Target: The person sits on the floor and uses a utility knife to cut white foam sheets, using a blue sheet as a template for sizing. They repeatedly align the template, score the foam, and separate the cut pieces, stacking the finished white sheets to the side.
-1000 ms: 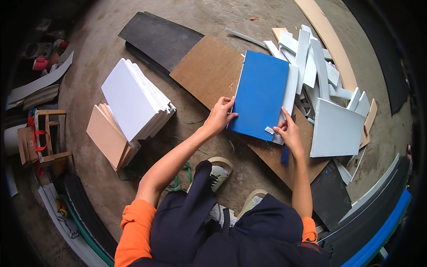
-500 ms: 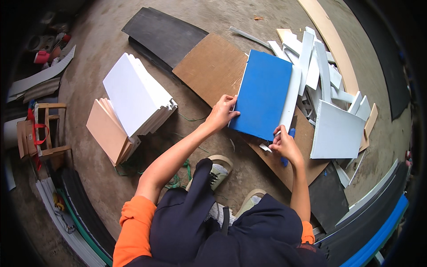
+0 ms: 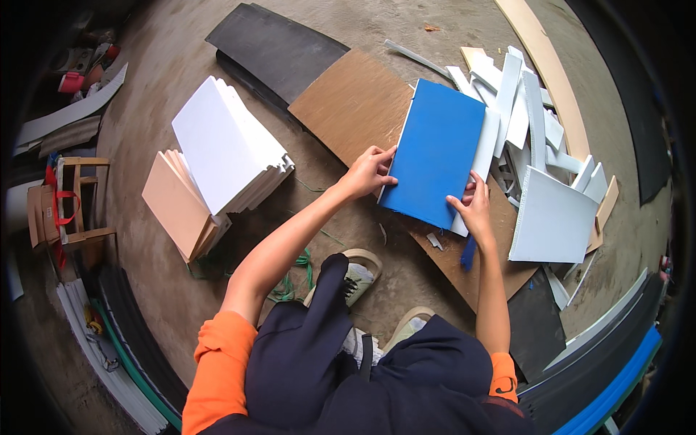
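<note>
A rectangular blue foam-like sheet (image 3: 438, 148) lies on a brown board (image 3: 353, 101), and a white strip (image 3: 487, 141) shows along its right side. My left hand (image 3: 370, 172) is closed at the sheet's left edge, thumb on its blue face. At the lower right corner my right hand (image 3: 474, 204) grips the edge, thumb on the blue and the other fingers curled over the white strip. Just below that hand a narrow blue object (image 3: 468, 254) rests on the board; its kind is unclear. Beside it lies a small white scrap (image 3: 435, 241).
To the left stand stacks of white sheets (image 3: 214, 145) and tan sheets (image 3: 174, 199). White offcuts (image 3: 533, 109) are heaped at right, near a pale blue-white panel (image 3: 552, 217). Black sheets (image 3: 279, 51) extend beyond the board. Green string (image 3: 290, 283) lies by my shoe.
My right hand has moved up from below the sheet's lower corner onto its right edge. The small white scrap now lies apart from that hand. My left hand keeps to the left edge.
</note>
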Available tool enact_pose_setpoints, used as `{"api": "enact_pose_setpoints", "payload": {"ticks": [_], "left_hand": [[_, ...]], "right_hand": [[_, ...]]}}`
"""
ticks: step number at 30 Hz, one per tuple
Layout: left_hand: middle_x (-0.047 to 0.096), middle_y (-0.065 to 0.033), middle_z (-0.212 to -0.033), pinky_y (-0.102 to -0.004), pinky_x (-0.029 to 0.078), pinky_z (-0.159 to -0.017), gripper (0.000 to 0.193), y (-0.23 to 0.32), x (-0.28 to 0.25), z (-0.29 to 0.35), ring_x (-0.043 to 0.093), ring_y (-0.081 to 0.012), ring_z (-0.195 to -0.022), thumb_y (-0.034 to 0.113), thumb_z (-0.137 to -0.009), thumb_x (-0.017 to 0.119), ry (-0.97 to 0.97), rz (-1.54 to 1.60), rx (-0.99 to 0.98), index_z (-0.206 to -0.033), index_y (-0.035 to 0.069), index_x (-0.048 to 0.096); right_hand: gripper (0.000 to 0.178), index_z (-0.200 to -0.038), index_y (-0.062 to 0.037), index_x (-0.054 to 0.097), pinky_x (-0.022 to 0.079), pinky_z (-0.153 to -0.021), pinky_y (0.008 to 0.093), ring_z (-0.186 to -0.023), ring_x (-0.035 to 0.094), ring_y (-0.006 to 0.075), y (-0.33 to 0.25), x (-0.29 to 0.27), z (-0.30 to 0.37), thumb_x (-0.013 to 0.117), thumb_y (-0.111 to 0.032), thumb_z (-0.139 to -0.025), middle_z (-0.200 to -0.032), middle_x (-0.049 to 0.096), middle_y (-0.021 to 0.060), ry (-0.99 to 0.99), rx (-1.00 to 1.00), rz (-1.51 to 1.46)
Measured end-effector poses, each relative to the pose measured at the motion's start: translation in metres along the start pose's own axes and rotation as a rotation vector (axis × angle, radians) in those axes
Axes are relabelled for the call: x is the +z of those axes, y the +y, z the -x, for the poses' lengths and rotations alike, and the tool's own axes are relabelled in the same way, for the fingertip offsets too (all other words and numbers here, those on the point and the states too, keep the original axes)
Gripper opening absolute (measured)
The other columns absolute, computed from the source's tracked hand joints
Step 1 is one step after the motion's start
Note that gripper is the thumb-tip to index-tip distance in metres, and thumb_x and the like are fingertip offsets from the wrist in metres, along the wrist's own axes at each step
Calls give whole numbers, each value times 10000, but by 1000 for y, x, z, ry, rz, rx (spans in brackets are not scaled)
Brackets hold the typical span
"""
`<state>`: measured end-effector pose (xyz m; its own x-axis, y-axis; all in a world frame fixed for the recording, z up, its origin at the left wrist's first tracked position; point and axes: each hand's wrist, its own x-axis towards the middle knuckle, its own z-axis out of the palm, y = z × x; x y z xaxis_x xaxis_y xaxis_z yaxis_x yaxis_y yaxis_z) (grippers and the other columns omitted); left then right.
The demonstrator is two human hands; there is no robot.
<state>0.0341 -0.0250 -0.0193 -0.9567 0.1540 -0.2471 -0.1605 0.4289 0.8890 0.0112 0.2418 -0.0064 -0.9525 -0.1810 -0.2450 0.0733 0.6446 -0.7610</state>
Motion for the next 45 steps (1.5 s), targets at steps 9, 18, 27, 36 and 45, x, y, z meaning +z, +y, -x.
{"api": "enact_pose_setpoints", "payload": {"ticks": [9,18,27,36,45], "left_hand": [[443,-105,-1050,-289,452,-797,702,-5,1,1,544,-190,-879,130,-711,697,5,40,15,-1325,170,361],[436,-107,-1093,-293,468,-809,711,-10,0,1,570,-193,-895,68,-742,658,-22,22,37,-1350,181,307],[416,-130,-1076,-308,482,-778,671,-6,4,-2,571,-229,-884,50,-769,621,-47,-98,65,-1347,121,288],[422,-124,-1095,-325,487,-787,696,-4,0,-5,572,-242,-899,74,-717,667,-33,-87,40,-1315,100,311],[436,-140,-1091,-345,475,-804,689,-2,2,-2,559,-267,-912,62,-690,667,21,-189,85,-1295,62,335]], "right_hand": [[826,-1295,-64,314,447,-754,317,-773,470,181,11,9,0,771,-173,-615,-1023,404,105,54,-80,19],[864,-1301,-46,305,450,-754,311,-813,466,194,15,13,0,788,-181,-597,-1042,384,117,33,-111,43],[754,-1276,-57,357,445,-713,283,-800,478,156,13,11,-1,756,-185,-649,-1034,406,97,57,-2,-60],[557,-1214,-85,469,414,-602,227,-698,480,88,-1,12,-4,697,-96,-705,-851,491,25,124,177,-330],[563,-1216,-84,476,398,-585,213,-690,464,75,-4,15,-3,696,-71,-697,-845,479,10,146,191,-298]]}}
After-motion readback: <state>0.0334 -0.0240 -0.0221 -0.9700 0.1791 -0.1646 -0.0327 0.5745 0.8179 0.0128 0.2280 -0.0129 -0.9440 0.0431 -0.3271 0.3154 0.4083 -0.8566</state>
